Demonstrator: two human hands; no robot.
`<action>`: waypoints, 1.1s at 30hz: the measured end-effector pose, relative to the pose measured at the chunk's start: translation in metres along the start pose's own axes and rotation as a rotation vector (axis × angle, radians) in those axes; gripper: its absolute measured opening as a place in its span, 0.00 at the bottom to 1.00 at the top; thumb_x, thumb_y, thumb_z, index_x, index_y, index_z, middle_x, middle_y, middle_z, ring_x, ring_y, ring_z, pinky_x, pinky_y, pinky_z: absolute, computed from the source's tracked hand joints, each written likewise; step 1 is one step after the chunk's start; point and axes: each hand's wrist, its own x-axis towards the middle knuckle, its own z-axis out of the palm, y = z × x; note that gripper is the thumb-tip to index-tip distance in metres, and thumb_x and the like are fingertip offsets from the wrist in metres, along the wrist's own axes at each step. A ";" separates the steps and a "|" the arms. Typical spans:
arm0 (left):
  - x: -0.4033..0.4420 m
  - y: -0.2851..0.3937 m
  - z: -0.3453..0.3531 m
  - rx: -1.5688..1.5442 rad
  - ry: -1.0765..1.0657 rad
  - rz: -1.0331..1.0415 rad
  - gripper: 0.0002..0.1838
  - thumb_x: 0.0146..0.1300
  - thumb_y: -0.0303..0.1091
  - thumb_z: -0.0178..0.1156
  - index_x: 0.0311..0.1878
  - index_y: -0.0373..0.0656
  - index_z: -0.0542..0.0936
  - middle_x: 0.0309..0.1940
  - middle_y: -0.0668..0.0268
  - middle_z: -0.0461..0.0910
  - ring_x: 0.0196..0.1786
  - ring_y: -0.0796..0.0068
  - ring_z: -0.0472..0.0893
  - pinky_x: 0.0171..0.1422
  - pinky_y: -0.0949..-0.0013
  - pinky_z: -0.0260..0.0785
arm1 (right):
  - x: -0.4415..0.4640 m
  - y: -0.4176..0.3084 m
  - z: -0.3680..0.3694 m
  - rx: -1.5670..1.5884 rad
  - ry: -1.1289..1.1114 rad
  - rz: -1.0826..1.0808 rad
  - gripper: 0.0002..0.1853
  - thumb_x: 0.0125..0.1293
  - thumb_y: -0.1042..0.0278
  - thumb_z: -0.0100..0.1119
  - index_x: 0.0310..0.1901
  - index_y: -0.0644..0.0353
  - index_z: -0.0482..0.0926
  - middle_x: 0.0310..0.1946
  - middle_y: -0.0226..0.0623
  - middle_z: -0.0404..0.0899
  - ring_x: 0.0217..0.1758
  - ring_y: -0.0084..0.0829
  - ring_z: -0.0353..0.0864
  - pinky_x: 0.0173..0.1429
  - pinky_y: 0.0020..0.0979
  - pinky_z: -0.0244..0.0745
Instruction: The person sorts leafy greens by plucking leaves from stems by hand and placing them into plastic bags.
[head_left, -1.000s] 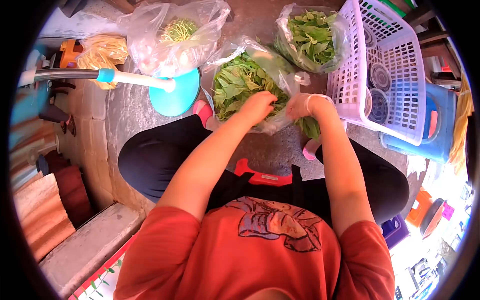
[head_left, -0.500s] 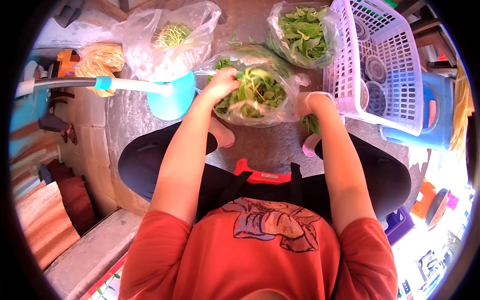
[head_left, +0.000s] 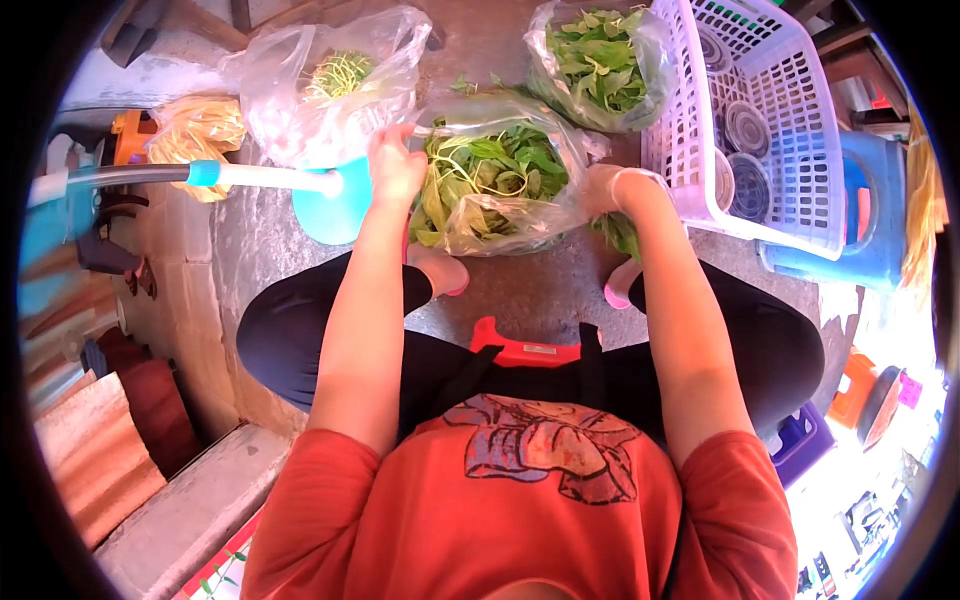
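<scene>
Spread the bag (head_left: 490, 222) wide: left hand (head_left: 397, 167) at nine o'clock, grip unclear; right hand (head_left: 610, 193) at three, grasping leaves (head_left: 620, 236).

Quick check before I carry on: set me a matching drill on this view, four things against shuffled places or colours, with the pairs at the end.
1. left hand
2. right hand
3. perforated basket
4. round disc

A. turquoise
B. at the side of the middle leaf bag nearer the basket
C. pale, with round pieces inside
D. at the side of the middle leaf bag farther from the basket

Pairs: 1-D, 2-B, 3-C, 4-A
</scene>
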 end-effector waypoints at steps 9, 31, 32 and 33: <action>-0.048 0.080 0.051 0.388 -0.593 0.466 0.06 0.46 0.33 0.63 0.30 0.50 0.83 0.27 0.67 0.74 0.46 0.68 0.70 0.50 0.60 0.57 | -0.002 -0.010 -0.002 0.074 -0.038 -0.010 0.14 0.47 0.64 0.61 0.37 0.57 0.82 0.32 0.37 0.82 0.36 0.32 0.79 0.45 0.34 0.73; 0.012 0.121 -0.057 -0.602 -0.694 -0.091 0.09 0.59 0.32 0.59 0.38 0.37 0.82 0.25 0.67 0.80 0.28 0.82 0.76 0.32 0.77 0.68 | -0.038 -0.059 -0.041 0.489 0.818 -0.663 0.13 0.60 0.60 0.53 0.39 0.61 0.78 0.37 0.46 0.79 0.43 0.44 0.76 0.50 0.36 0.69; 0.012 0.119 -0.055 -0.645 -0.678 -0.121 0.09 0.59 0.32 0.59 0.38 0.37 0.82 0.25 0.67 0.80 0.27 0.82 0.77 0.32 0.77 0.68 | -0.034 -0.057 -0.041 0.522 0.869 -0.604 0.13 0.61 0.60 0.52 0.38 0.61 0.78 0.36 0.47 0.78 0.43 0.45 0.75 0.50 0.37 0.69; 0.011 0.117 -0.052 -0.689 -0.663 -0.149 0.09 0.59 0.32 0.60 0.38 0.37 0.82 0.24 0.67 0.80 0.27 0.82 0.77 0.32 0.77 0.68 | -0.030 -0.055 -0.041 0.556 0.921 -0.543 0.13 0.62 0.60 0.51 0.38 0.61 0.77 0.36 0.47 0.78 0.43 0.45 0.75 0.50 0.38 0.68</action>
